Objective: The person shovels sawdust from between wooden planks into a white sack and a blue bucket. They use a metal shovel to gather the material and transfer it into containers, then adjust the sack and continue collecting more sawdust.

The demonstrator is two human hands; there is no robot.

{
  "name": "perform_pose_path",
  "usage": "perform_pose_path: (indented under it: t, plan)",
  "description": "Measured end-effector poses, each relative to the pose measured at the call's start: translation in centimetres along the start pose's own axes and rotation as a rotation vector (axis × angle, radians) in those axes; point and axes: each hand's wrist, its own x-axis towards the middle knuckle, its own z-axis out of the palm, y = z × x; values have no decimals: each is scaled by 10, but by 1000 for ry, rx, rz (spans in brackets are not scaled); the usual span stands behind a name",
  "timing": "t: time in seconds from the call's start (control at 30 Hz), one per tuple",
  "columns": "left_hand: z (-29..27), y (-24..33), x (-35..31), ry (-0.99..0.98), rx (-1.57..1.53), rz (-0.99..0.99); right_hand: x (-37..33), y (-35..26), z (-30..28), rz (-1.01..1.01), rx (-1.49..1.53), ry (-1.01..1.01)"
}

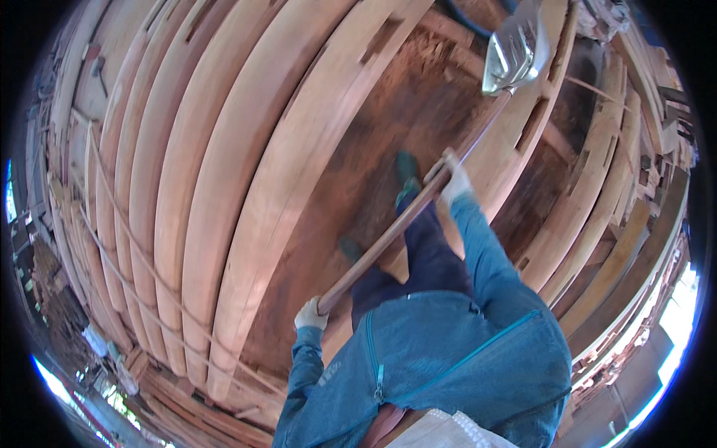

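Observation:
Both of my hands, in pale gloves, grip the long wooden handle of a shovel (388, 233). My left hand (311, 315) is closed round the handle's near end, by my left hip. Farther up the shaft my right hand (455, 179) is closed round it, with that arm stretched forward. The shovel runs slantwise from lower left to upper right. Its shiny metal blade (515, 60) is at the far right, over a pale timber beam (489, 175); whether it touches the beam I cannot tell.
Long, smooth timber beams (269, 179) lie side by side on my left. More notched beams (586, 201) lie on the right. Brown, dusty ground (328, 201) shows between them around my boots (407, 168). Ropes (160, 291) cross the left beams. A dark round rim (463, 19) is at the top.

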Motion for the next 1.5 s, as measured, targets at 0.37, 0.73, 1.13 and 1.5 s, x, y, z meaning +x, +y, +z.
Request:
perform_pose_path:
  t: [0.37, 0.73, 1.13, 1.5]
  plan:
    - [-10, -249, -293, -194, 241, -368, -116, 381, -40, 537, 72, 37]
    - [73, -204, -385, -294, 129, -776, -148, 512, -39, 801, 11, -55]
    - [5, 2, -211, -324, -33, -642, -43, 366, -23, 703, -132, -54]
    - [-11, 106, -157, -305, -141, -613, 77, 248, -8, 398, -117, -221]
